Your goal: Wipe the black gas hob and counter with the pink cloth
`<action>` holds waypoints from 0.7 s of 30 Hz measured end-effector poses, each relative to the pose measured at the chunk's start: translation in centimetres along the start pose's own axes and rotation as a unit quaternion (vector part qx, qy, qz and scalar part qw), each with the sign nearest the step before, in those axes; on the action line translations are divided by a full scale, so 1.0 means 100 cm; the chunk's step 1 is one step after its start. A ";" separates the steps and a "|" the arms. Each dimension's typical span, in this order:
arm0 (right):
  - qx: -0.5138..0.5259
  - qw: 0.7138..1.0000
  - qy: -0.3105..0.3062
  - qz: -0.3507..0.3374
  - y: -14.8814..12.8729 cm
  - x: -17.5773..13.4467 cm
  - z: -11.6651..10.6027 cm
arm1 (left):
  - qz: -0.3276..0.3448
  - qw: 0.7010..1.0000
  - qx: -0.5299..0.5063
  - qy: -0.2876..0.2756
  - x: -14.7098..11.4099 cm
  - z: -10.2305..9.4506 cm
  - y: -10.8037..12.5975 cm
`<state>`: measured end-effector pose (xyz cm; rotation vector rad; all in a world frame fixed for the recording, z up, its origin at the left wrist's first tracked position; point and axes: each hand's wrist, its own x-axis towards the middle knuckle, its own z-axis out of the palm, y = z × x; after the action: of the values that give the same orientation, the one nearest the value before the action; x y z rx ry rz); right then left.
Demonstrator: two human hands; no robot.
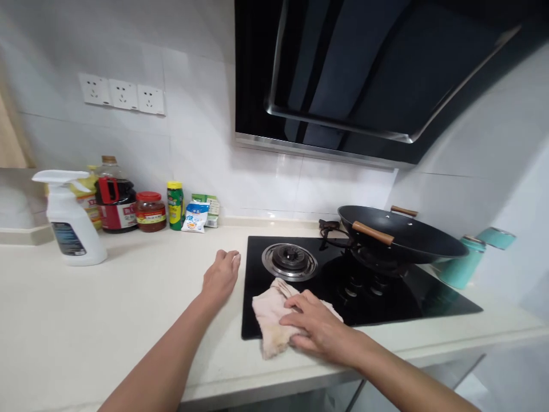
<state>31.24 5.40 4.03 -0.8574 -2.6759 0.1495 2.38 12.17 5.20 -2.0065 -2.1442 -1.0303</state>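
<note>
My right hand point(315, 327) presses down on a pale, stained cloth point(274, 320), with its fingers bent over the fabric. The cloth lies bunched on the front left corner of the black glass cooktop point(253, 297), part of it hanging past the front edge onto the counter. My left hand point(221, 277) rests on the counter just left of the cooktop, its fingers curled in; a small whitish spot shows by the fingertips, and whether it is something held is unclear. Behind the cloth sits the left burner point(290, 260) with its metal ring.
A black wok point(412, 234) with wooden handles stands over the right burner, beside a turquoise container point(463, 263). Along the left wall are a white spray bottle point(72, 223), a dark sauce jug point(115, 200), a red-lidded jar point(150, 213) and seasoning packs point(197, 216). A range hood point(334, 68) hangs above.
</note>
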 end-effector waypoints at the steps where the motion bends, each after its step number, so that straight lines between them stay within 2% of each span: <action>1: -0.016 0.999 0.004 0.029 0.005 -0.014 -0.002 | -0.001 1.000 -0.002 -0.005 0.000 0.000 0.000; 4: -0.065 0.990 0.010 0.126 0.025 -0.052 -0.008 | 0.004 1.000 -0.010 -0.017 0.001 -0.002 0.000; 8: -0.112 0.963 0.022 0.243 0.051 -0.095 -0.019 | 0.013 0.999 -0.019 -0.031 0.001 0.000 0.000; 11: -0.135 0.955 0.038 0.260 0.059 -0.109 -0.026 | 0.025 0.999 -0.031 -0.036 0.001 0.003 0.004; 14: -0.150 0.961 0.043 0.229 0.057 -0.099 -0.027 | 0.030 0.997 -0.048 -0.054 0.000 0.006 0.010; 17: -0.164 0.962 0.045 0.211 0.051 -0.073 -0.020 | 0.025 0.995 -0.058 -0.076 0.000 0.010 0.013; 21: -0.173 0.958 0.040 0.226 0.053 -0.036 -0.010 | 0.034 0.991 -0.075 -0.102 0.002 0.017 0.010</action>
<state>37.23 7.59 2.93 -1.5415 -2.4213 -0.2545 3.90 13.12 4.41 -2.3307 -2.1306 -1.0483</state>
